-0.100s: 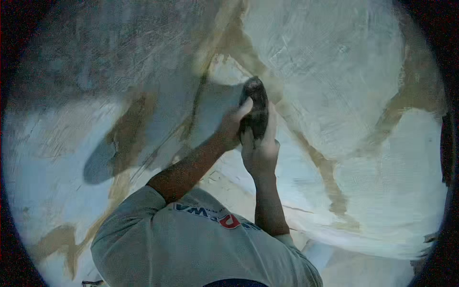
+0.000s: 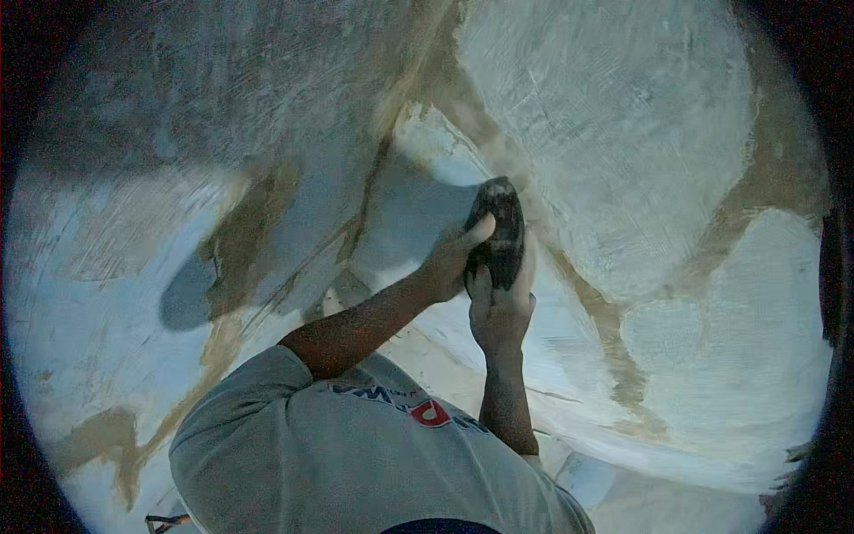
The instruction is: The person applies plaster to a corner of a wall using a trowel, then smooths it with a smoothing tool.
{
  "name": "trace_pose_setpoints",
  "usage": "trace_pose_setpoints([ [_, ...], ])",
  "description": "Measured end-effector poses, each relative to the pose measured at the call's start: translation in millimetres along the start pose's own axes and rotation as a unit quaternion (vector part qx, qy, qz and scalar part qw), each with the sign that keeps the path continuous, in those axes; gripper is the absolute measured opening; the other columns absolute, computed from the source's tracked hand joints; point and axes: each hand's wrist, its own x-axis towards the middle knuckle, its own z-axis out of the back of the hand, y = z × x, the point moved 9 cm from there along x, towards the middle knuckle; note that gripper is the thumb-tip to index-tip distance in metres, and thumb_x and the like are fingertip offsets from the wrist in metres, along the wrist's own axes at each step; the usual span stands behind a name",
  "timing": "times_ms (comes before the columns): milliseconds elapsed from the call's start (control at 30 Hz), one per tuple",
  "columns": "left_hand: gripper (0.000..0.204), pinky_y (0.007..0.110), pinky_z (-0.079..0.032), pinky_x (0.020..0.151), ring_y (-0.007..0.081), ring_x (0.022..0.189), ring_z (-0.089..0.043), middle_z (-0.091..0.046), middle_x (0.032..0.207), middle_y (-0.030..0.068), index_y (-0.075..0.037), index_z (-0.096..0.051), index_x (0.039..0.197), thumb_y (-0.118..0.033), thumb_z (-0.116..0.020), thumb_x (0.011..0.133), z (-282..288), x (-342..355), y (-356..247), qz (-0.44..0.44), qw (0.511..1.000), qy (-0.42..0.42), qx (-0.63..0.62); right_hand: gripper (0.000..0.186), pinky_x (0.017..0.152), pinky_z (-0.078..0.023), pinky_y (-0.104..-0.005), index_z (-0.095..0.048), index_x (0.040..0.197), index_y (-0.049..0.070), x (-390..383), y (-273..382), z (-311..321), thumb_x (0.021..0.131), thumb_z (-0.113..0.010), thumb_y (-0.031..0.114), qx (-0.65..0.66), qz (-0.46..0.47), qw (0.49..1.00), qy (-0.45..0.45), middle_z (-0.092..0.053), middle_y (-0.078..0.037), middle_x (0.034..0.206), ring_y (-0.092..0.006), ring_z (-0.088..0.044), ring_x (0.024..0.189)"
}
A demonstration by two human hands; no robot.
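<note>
Both hands grip a dark, elongated block [image 2: 500,222] with rounded ends, which looks like a hand sanding block. It lies against a large surface [image 2: 605,169] patched in white and pale blue with brown bands between the patches. My left hand [image 2: 452,262] is wrapped round its left side, with the thumb on top. My right hand [image 2: 501,311] holds the lower end, fingers along both sides of it. The face of the block against the surface is hidden.
A shadow [image 2: 191,289] falls across the surface on the left. A pale bluish floor area [image 2: 587,481] shows at the lower right. Near the lower left edge is a thin dark and orange object [image 2: 167,522] that I cannot make out. Dark shapes [image 2: 832,276] line the right rim.
Both hands have moved down and slightly right with the dark block. Their grip looks the same.
</note>
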Motion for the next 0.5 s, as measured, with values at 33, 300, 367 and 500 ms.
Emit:
trace_pose_setpoints([
  [33, 0.046, 0.039, -0.057, 0.096, 0.0176, 0.108, -0.066, -0.065, 0.117, 0.004, -0.007, -0.056, 0.132, -0.041, -0.063, 0.103, -1.9, -2.6, 8.3, -0.007, 1.0, 0.013, -0.002, 0.07, 0.074, -0.062, -0.0404, -0.028, 0.158, 0.005, -7.1, -9.8, 2.8, 0.098, -0.062, 0.013, 0.014, -0.017, 1.0, 0.015, -0.059, -0.026, 0.141, -0.0383, -0.073, 0.104],
  [300, 0.048, 0.034, -0.055, 0.091, 0.0141, 0.1, -0.065, -0.066, 0.112, 0.0024, -0.009, -0.059, 0.13, -0.049, -0.056, 0.105, -6.1, 5.7, -26.9, -0.042, 0.999, 0.005, -0.008, 0.075, 0.06, -0.058, -0.0446, -0.025, 0.16, 0.008, 21.7, 18.3, -4.0, 0.095, -0.063, 0.013, -0.048, 0.043, 0.998, 0.023, -0.058, -0.025, 0.141, -0.0435, -0.072, 0.074],
  [367, 0.045, 0.034, -0.056, 0.091, 0.0146, 0.101, -0.065, -0.066, 0.113, 0.004, -0.007, -0.059, 0.128, -0.046, -0.054, 0.106, -14.4, -2.1, -52.0, -0.037, 0.999, -0.021, 0.0, 0.075, 0.059, -0.057, -0.0455, -0.025, 0.16, 0.009, 31.2, 27.5, -13.9, 0.095, -0.063, 0.013, -0.035, 0.029, 0.999, 0.03, -0.062, -0.024, 0.136, -0.0438, -0.071, 0.073],
  [500, 0.041, 0.032, -0.057, 0.087, 0.0135, 0.098, -0.066, -0.066, 0.107, 0.0044, -0.006, -0.061, 0.123, -0.042, -0.05, 0.109, 0.6, 10.0, -85.7, -0.064, 0.997, -0.03, -0.012, 0.074, 0.058, -0.056, -0.0501, -0.024, 0.161, 0.015, 56.7, 43.6, -39.5, 0.097, -0.061, 0.02, -0.039, 0.069, 0.997, 0.019, -0.071, -0.026, 0.103, -0.0453, -0.069, 0.068],
])
